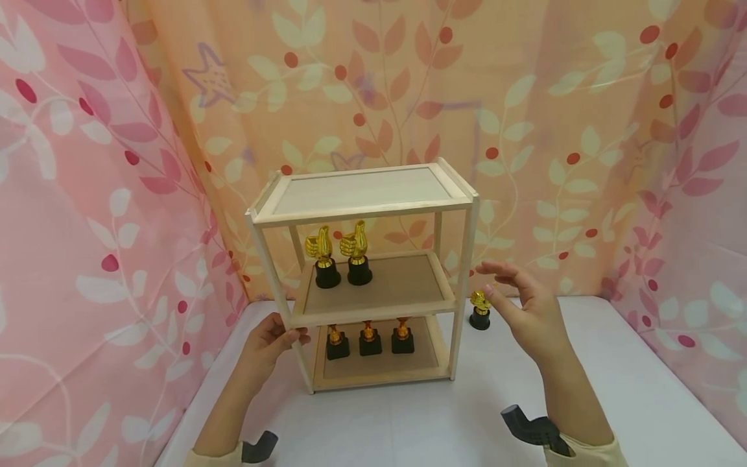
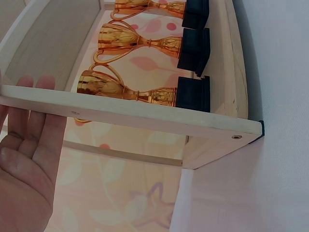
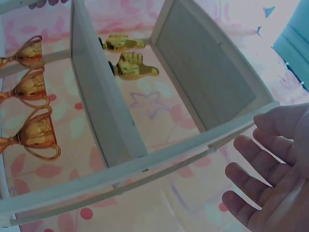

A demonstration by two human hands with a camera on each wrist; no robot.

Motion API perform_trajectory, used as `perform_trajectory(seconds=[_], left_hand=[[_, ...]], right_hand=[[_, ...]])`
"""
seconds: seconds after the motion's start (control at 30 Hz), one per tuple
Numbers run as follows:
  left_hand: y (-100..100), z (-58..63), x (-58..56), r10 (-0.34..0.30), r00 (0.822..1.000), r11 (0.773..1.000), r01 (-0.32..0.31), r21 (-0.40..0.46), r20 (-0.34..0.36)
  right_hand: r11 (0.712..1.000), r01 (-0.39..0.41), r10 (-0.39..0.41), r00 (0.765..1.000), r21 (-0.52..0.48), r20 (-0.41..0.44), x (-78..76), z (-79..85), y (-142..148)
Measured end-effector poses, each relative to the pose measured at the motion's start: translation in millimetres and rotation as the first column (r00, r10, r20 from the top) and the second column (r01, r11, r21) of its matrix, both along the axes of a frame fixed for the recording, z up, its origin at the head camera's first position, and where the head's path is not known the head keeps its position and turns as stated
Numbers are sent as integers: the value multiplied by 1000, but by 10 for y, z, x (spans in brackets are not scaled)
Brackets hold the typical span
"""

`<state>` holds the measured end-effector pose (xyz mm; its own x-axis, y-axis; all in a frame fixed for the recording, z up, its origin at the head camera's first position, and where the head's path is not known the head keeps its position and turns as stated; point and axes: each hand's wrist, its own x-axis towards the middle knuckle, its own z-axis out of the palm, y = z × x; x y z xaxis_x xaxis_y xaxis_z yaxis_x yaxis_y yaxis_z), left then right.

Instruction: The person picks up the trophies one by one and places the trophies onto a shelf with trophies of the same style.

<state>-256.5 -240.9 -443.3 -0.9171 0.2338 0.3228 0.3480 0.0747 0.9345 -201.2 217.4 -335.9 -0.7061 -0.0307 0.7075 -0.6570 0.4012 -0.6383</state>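
Observation:
A three-tier pale wooden shelf rack [image 1: 373,316] stands upright on the table. My left hand [image 1: 270,344] holds its front left post, fingers reaching behind the post in the left wrist view. To the right of the rack, my right hand [image 1: 528,311] is raised with fingers loosely bent and nothing in them. Two gold thumbs-up trophies [image 1: 359,253] on black bases stand on the left part of the middle tier. On the bottom tier is a row of three gold cup trophies [image 2: 159,43], their tops hidden in the head view. Another gold trophy [image 1: 480,318] stands on the table, partly behind my right hand.
The white-covered table [image 1: 379,428] extends in front of the rack and to both sides. Floral curtains [image 1: 525,130] enclose it at the back and sides. A dark wrist mount [image 1: 533,428] sits on each forearm.

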Motion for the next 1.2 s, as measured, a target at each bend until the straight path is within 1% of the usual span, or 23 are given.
perform_trajectory(seconds=[0.13,0.3,0.5,0.67,0.83,1.03,1.13,1.2], left_hand=[[-4,-1,1,0,1000,1000,0,1,-5],[-4,4,10,7,1000,1000,-7,-3,-5],[1,-8,8,7,1000,1000,-7,0,5],[-8,-23,4,-13,1000,1000,13,16,-8],[-17,-24,5,-24,1000,999,25,27,-14],[-11,-22,2,-30,999,999,31,34,-11],[-7,-17,1,-29,999,999,29,27,-17],[-5,-16,-1,-24,1000,999,24,24,-20]], right_hand=[[999,41,-41,999,0,25,-41,-24,51],[993,110,-112,991,31,71,-98,-65,125],[992,127,-124,984,-11,129,-210,-140,245],[987,158,-153,973,-16,173,-351,-270,354],[985,170,-165,964,-10,207,-519,-428,451],[984,178,-172,953,0,249,-637,-570,536],[978,210,-206,940,12,273,-684,-634,571],[970,242,-232,929,2,289,-717,-679,592]])
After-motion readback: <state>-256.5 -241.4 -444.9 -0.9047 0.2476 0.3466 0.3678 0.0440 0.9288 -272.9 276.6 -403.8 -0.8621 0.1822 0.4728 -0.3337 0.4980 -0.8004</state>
